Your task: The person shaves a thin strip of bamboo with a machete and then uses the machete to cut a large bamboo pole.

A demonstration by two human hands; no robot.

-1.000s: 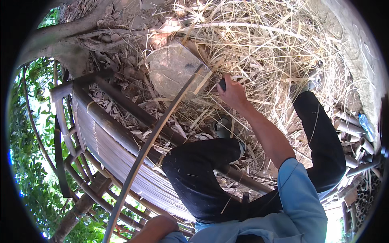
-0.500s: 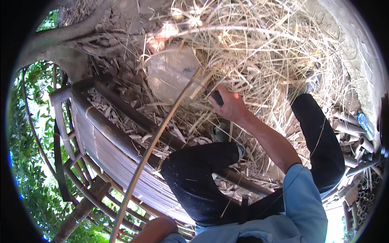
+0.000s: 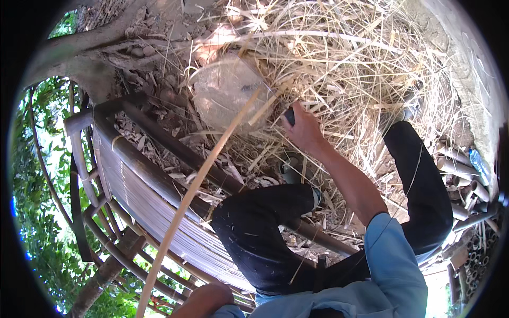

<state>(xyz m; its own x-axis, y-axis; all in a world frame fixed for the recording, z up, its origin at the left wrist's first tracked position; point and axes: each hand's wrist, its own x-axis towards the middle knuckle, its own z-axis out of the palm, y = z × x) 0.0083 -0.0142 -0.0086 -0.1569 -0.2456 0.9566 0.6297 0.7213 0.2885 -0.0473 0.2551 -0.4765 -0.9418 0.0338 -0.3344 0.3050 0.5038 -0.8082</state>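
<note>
My right hand [image 3: 306, 129] is closed around the black handle [image 3: 289, 116] of a knife. Its thin blade [image 3: 263, 79] points up and left, and is hard to make out against the straw-coloured litter. A long, pale bamboo strip [image 3: 193, 185] slants from the lower left edge up to a large flat-topped block [image 3: 220, 98], with its upper end over the block near the blade. Of my left arm only a bent, bare part [image 3: 204, 301] shows at the bottom edge; the left hand lies outside the picture.
A heap of curly bamboo shavings [image 3: 339, 69] covers the ground ahead and to the right. At my left stands a bamboo bench [image 3: 159, 183] with a slatted surface. Cut bamboo tubes [image 3: 461, 172] and a plastic bottle [image 3: 479, 161] lie by the right wall. A tree root [image 3: 79, 47] runs at upper left.
My right hand has moved slightly up and turned, with the knife in it. The bamboo strip's lower end has shifted a little left and its face now looks paler.
</note>
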